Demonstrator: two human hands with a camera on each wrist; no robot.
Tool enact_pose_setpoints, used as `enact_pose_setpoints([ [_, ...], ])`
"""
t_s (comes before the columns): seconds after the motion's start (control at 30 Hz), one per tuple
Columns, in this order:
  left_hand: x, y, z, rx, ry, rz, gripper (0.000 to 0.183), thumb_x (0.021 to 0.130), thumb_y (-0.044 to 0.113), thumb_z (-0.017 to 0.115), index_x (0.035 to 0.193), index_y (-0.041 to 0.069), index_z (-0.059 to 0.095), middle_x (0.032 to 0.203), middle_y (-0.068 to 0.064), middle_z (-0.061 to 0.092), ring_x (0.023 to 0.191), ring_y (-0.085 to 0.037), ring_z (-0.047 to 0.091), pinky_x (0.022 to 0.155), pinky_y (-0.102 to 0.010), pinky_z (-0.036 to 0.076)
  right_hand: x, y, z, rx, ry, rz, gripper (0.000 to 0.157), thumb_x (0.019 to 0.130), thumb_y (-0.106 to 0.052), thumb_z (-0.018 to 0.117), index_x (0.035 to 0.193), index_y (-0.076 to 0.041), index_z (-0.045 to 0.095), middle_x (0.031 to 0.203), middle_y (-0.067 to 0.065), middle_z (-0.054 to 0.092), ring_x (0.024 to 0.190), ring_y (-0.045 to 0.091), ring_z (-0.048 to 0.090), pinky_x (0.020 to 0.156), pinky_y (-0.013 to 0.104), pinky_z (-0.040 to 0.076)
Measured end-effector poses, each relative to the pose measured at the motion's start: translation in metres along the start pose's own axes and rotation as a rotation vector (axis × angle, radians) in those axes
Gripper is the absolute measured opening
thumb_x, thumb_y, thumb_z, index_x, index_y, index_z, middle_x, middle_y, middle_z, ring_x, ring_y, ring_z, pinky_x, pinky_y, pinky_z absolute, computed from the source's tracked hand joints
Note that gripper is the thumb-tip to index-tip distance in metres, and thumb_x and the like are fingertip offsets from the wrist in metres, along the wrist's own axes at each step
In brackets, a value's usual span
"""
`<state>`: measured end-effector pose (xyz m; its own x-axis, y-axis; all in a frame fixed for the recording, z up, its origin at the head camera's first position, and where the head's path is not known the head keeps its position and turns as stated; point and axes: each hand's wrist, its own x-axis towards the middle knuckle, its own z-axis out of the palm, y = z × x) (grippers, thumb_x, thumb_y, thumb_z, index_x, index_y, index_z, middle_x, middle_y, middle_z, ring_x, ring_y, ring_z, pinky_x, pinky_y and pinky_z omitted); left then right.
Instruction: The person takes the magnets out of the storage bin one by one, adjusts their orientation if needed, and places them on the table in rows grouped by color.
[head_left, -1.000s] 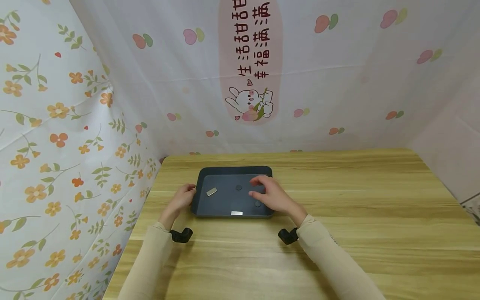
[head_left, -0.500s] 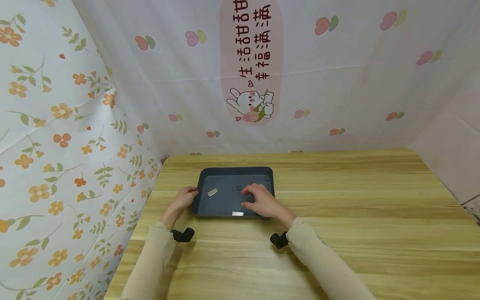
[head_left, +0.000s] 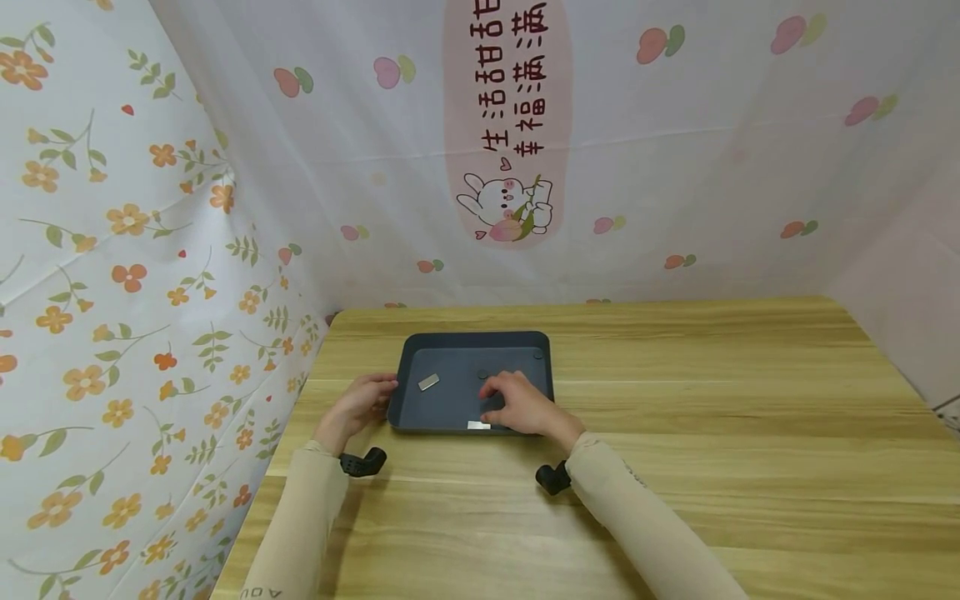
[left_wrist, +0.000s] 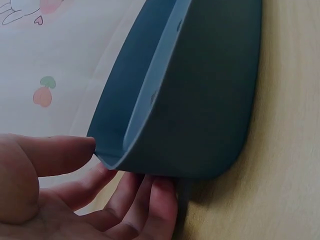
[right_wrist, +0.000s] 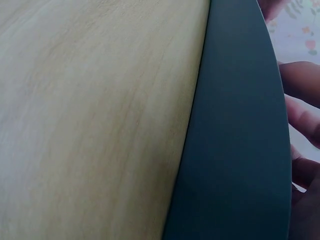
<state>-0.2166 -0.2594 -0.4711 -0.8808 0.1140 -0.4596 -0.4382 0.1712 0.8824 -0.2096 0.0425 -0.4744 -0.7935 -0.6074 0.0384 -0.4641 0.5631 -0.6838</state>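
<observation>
A dark blue-grey tray (head_left: 442, 341) lies on the wooden table. My left hand (head_left: 364, 400) grips its left end; in the left wrist view the thumb (left_wrist: 65, 154) is at the rim and the other fingers curl against the outside of the wall. Over the tray's front right part hovers my right hand (head_left: 521, 407), thumb and forefinger curved and apart with nothing seen between them. Inside the tray are a silvery rectangular piece (head_left: 428, 382), a pale rectangular piece (head_left: 478, 425) by the front wall, and two small dark discs, one mid-tray (head_left: 482, 374), one at the back right (head_left: 537, 356).
The wooden table (head_left: 720, 400) stretches to the right of the tray and in front of it. A printed white cloth (head_left: 645, 183) hangs behind, and a flowered cloth (head_left: 142, 333) hangs along the left side. A black wrist mount (head_left: 363, 462) sits on each forearm.
My right hand has moved left and slightly toward the front inside the tray area, uncovering the back right disc and covering one near the front right. The left hand stays at the tray's left end.
</observation>
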Motion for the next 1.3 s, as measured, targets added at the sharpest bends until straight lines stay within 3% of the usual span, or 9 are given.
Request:
enact_pose_setpoints([
  [0.17, 0.000, -0.001, -0.003, -0.008, -0.025, -0.006, 0.045, 0.103, 0.011, 0.041, 0.144, -0.006, 0.034, 0.091, 0.001, 0.060, 0.061, -0.007, 0.040, 0.066, -0.024, 0.041, 0.002, -0.001, 0.002, -0.022, -0.007, 0.012, 0.032, 0.081, -0.019, 0.077, 0.107, -0.005, 0.068, 0.107, 0.009, 0.064, 0.106, 0.027, 0.053, 0.097, 0.044, 0.038],
  [0.4, 0.001, -0.001, -0.006, -0.012, -0.028, -0.026, 0.047, 0.102, 0.009, 0.043, 0.145, -0.005, 0.034, 0.099, -0.001, 0.060, 0.083, -0.011, 0.054, 0.072, -0.026, 0.045, 0.003, -0.003, 0.003, -0.033, -0.029, 0.011, 0.031, 0.080, -0.020, 0.077, 0.105, -0.004, 0.069, 0.106, 0.009, 0.065, 0.105, 0.027, 0.053, 0.096, 0.043, 0.037],
  [0.6, 0.002, -0.001, -0.006, -0.027, -0.031, -0.049, 0.048, 0.102, 0.011, 0.044, 0.147, -0.003, 0.033, 0.106, -0.002, 0.060, 0.091, -0.013, 0.055, 0.076, -0.029, 0.046, 0.006, -0.002, 0.005, -0.032, -0.039, 0.030, 0.029, 0.080, -0.020, 0.078, 0.103, -0.006, 0.069, 0.106, 0.009, 0.065, 0.105, 0.027, 0.053, 0.096, 0.043, 0.036],
  [1.3, 0.000, -0.003, -0.004, -0.043, -0.037, -0.067, 0.048, 0.103, 0.012, 0.043, 0.148, -0.001, 0.032, 0.107, -0.001, 0.060, 0.094, -0.012, 0.056, 0.078, -0.030, 0.047, 0.014, -0.003, 0.012, -0.080, -0.052, 0.010, 0.018, 0.076, -0.012, 0.081, 0.090, -0.009, 0.071, 0.084, 0.002, 0.068, 0.083, 0.018, 0.057, 0.093, 0.040, 0.034],
])
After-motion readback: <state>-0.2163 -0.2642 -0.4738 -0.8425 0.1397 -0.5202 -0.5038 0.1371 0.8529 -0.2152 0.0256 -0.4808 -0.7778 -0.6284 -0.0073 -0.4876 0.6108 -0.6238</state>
